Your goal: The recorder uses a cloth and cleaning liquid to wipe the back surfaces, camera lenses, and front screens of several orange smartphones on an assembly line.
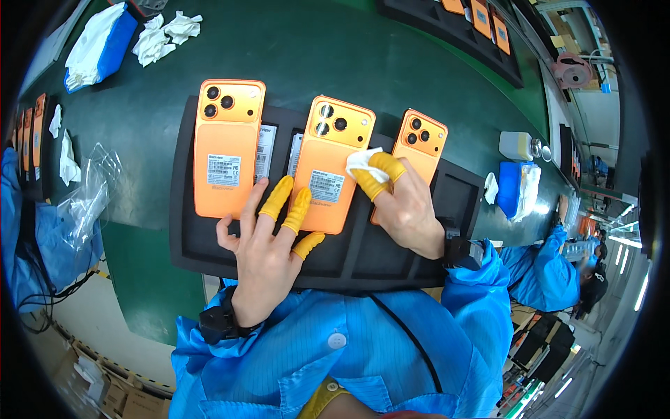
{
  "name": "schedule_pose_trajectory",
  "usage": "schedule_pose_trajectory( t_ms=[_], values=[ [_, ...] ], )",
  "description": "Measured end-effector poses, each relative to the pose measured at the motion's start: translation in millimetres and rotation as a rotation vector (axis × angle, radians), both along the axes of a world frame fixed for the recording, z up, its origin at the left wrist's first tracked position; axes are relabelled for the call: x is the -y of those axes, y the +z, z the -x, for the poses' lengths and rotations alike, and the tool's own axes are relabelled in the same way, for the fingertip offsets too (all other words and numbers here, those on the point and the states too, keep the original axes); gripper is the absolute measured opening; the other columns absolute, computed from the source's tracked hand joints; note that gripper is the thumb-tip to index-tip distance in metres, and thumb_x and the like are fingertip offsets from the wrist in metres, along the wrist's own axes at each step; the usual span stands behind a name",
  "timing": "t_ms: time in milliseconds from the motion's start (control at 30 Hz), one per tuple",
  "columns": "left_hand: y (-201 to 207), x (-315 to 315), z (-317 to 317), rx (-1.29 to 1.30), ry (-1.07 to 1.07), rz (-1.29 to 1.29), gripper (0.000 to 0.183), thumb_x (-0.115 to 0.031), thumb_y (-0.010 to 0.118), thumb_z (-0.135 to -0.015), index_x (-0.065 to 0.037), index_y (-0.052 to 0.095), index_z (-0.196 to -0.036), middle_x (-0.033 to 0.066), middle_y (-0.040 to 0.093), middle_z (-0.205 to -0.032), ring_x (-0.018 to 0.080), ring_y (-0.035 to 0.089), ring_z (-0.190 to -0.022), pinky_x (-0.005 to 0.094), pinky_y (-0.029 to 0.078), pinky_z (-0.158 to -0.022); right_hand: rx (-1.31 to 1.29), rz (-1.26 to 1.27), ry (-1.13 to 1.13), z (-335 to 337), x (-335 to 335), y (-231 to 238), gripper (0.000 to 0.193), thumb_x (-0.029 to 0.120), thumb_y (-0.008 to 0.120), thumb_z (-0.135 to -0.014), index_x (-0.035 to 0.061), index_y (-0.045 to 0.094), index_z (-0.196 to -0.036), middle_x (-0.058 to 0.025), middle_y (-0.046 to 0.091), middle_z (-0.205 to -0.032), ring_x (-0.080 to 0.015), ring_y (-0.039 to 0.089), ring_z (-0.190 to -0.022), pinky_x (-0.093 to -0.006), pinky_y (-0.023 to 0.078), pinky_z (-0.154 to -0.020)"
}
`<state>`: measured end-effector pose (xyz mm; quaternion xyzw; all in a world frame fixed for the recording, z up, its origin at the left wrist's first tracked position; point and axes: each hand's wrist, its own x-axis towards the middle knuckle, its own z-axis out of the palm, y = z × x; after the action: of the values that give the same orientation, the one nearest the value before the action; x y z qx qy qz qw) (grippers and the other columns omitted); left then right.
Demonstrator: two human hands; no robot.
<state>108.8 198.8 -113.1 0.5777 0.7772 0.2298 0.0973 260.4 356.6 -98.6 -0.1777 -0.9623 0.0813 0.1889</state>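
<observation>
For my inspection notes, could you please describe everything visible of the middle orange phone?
The middle orange phone lies back up, slightly slanted, on the black tray. Its glossy-looking back has a camera panel with three lenses and a white label. The left hand appears to touch its left side; the white cloth in the right hand overlaps its right edge.

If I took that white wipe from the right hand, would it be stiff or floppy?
The white wipe is probably floppy, since it bunches up against the yellow finger cots on the right hand. It looks thin, so likely light for its size. Being creased rather than round, it would probably crumple when pushed, not roll.
</observation>
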Motion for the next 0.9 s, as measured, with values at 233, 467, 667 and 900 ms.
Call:
schedule_pose_trajectory(
  t_ms=[233,467,667,900],
  values=[
    [0,18,57,-0.277,0.282,-0.083,0.044,-0.021,0.066,-0.085,-0.01,0.057,-0.127,0.0098,0.055,-0.131,0.0282,0.049,-0.121,0.0379,0.033,-0.093,-0.082,-0.224,-0.539,-78,-56,21,0.027,-0.006,0.061,-0.076,-0.0031,0.066,-0.102,-0.023,0.057,-0.101,-0.0383,0.059,-0.086,-0.0402,0.05,-0.073],
    [-12,23,65,-0.181,0.382,-0.059,0.042,-0.018,0.059,-0.091,-0.006,0.052,-0.131,0.0146,0.049,-0.135,0.034,0.049,-0.12,0.0415,0.039,-0.093,-0.037,-0.419,-1.084,-192,-124,21,0.025,-0.006,0.057,-0.073,-0.0031,0.067,-0.096,-0.0215,0.056,-0.098,-0.0364,0.058,-0.088,-0.0412,0.049,-0.076],
    [-4,25,55,-0.091,0.321,-0.031,0.056,-0.024,0.071,-0.082,-0.009,0.052,-0.132,0.0202,0.048,-0.13,0.0396,0.051,-0.113,0.0458,0.044,-0.084,-0.022,-0.441,-1.042,-222,-141,16,0.04,-0.004,0.059,-0.067,0.004,0.068,-0.105,-0.0178,0.059,-0.098,-0.0349,0.058,-0.091,-0.0395,0.049,-0.079],
    [4,43,46,0.073,0.369,-0.014,0.078,-0.026,0.082,-0.065,-0.012,0.05,-0.134,0.0171,0.041,-0.137,0.0347,0.044,-0.117,0.0416,0.034,-0.092,-0.026,-0.362,-1.021,-195,-143,25,0.045,-0.009,0.051,-0.07,0.0031,0.065,-0.111,-0.0194,0.058,-0.105,-0.036,0.058,-0.097,-0.0398,0.047,-0.085]
  ],
)
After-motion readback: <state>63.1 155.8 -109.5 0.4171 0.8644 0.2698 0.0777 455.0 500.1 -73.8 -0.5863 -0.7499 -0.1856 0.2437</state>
